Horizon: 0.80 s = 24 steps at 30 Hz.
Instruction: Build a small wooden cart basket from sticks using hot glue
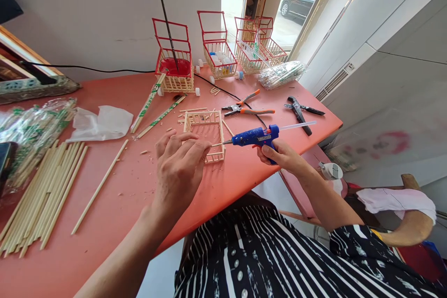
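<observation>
My right hand (277,152) is wrapped round the handle of a blue hot glue gun (253,137). A clear glue stick (296,125) juts from the gun's rear. Between the thumb and fingertips of my left hand (181,163) is a short, thin wooden stick (217,145), its free end at the gun's nozzle. Whether the nozzle touches it I cannot tell. Just behind my left hand stands a small open frame of wooden sticks (222,125) on the red table, partly hidden by my fingers.
Several stick-built carts (176,84) with red handles line the back. Orange-handled pliers (249,108) and black cutters (300,114) lie to the right. Loose wooden sticks (45,191), a white plastic bag (101,123) and wrapped chopsticks (148,102) lie leftward. A black cord (223,91) crosses the table (139,205).
</observation>
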Each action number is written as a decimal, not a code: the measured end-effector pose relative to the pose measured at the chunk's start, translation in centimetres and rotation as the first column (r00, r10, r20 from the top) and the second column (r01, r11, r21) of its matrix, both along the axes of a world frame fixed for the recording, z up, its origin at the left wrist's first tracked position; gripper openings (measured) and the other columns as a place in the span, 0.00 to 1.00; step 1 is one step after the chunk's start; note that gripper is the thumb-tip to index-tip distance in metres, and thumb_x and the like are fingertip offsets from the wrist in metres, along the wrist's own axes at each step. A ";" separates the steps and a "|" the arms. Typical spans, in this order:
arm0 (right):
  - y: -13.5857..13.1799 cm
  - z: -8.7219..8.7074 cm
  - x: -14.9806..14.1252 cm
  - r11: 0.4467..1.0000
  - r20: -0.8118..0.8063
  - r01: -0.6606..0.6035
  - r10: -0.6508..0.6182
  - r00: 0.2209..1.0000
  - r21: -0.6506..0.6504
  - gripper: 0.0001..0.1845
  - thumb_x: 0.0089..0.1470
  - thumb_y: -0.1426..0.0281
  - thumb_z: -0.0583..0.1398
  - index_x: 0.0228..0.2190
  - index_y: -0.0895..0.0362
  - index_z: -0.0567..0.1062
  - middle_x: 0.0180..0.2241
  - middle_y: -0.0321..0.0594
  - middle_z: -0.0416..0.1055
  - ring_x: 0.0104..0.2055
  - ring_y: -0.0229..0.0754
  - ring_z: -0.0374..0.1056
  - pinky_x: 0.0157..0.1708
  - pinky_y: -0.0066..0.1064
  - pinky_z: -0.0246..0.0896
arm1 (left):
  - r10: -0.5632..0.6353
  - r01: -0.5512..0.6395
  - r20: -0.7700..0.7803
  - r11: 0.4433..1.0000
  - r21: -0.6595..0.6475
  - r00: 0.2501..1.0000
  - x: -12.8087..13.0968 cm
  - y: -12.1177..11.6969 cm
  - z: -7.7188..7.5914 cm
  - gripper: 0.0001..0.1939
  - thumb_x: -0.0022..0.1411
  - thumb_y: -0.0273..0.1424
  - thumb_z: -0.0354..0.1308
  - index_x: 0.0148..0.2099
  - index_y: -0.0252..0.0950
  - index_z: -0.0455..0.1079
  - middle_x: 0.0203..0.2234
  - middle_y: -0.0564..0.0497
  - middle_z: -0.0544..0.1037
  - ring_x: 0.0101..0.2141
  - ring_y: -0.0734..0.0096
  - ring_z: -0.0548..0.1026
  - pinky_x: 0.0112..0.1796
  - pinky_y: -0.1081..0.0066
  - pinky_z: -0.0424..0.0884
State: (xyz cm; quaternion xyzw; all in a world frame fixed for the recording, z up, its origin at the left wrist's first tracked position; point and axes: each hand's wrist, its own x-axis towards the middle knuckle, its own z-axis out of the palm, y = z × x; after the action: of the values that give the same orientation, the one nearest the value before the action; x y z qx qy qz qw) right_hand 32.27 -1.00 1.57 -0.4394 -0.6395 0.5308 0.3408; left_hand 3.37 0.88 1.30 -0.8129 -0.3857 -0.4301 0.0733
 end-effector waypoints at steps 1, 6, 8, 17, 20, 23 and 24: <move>0.0 0.0 0.0 1.000 -0.003 0.002 -0.002 1.000 0.001 0.32 0.65 0.41 0.58 0.27 0.56 0.65 0.22 0.31 0.59 0.23 0.32 0.53 0.23 0.28 0.46 | -0.002 0.002 -0.004 1.000 0.000 1.000 0.0 0.0 0.0 0.06 0.69 0.22 0.60 0.42 0.39 0.75 0.33 0.48 0.84 0.43 0.57 0.80 0.58 0.52 0.69; 0.0 0.2 0.0 1.000 -0.037 0.011 -0.011 0.999 -0.007 0.30 0.64 0.41 0.59 0.32 0.57 0.69 0.23 0.31 0.59 0.23 0.32 0.53 0.23 0.29 0.46 | -0.005 0.005 -0.014 1.000 -0.009 1.000 0.0 0.0 -0.1 0.06 0.69 0.22 0.60 0.43 0.39 0.75 0.33 0.49 0.83 0.43 0.58 0.80 0.58 0.52 0.68; 0.0 0.2 0.0 1.000 -0.034 0.011 -0.011 0.999 -0.013 0.30 0.64 0.41 0.59 0.31 0.57 0.68 0.23 0.31 0.59 0.23 0.32 0.54 0.23 0.29 0.46 | -0.003 0.003 -0.019 1.000 -0.008 1.000 -0.1 0.0 -0.1 0.06 0.69 0.22 0.60 0.43 0.39 0.74 0.33 0.49 0.83 0.43 0.57 0.80 0.58 0.52 0.68; -0.2 0.2 0.2 1.000 -0.033 0.015 -0.016 0.999 -0.022 0.31 0.64 0.41 0.60 0.34 0.58 0.69 0.24 0.30 0.58 0.23 0.32 0.53 0.23 0.29 0.46 | -0.003 0.003 -0.009 1.000 -0.027 1.000 -0.1 0.0 -0.1 0.07 0.70 0.23 0.59 0.43 0.41 0.75 0.34 0.49 0.84 0.45 0.57 0.80 0.57 0.53 0.67; -0.3 0.3 0.3 1.000 -0.014 0.007 -0.007 1.000 -0.009 0.31 0.64 0.41 0.59 0.33 0.58 0.68 0.23 0.30 0.58 0.23 0.32 0.53 0.24 0.29 0.47 | 0.000 0.000 -0.016 1.000 -0.018 1.000 -0.1 0.0 -0.2 0.07 0.70 0.22 0.59 0.43 0.40 0.74 0.34 0.49 0.84 0.44 0.57 0.80 0.56 0.53 0.67; -0.3 0.4 0.4 1.000 0.019 -0.011 0.011 1.000 0.006 0.31 0.65 0.41 0.58 0.29 0.57 0.67 0.22 0.31 0.59 0.23 0.32 0.53 0.25 0.30 0.48 | 0.002 -0.002 -0.017 1.000 -0.015 1.000 -0.1 0.0 -0.2 0.06 0.70 0.22 0.60 0.43 0.39 0.74 0.34 0.48 0.84 0.44 0.57 0.80 0.57 0.53 0.67; -0.3 0.4 0.4 1.000 0.031 -0.013 0.012 0.999 0.009 0.32 0.65 0.41 0.58 0.29 0.57 0.67 0.22 0.31 0.59 0.23 0.32 0.53 0.25 0.30 0.48 | 0.004 -0.004 -0.014 1.000 -0.016 1.000 -0.1 0.0 -0.2 0.06 0.70 0.23 0.60 0.43 0.39 0.74 0.34 0.48 0.84 0.44 0.57 0.80 0.57 0.53 0.67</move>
State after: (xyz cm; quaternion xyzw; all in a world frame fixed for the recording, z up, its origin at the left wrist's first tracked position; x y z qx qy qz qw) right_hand 32.72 -1.25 2.01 -0.4419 -0.6498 0.5233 0.3296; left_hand 3.26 0.83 1.09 -0.8158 -0.3903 -0.4210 0.0702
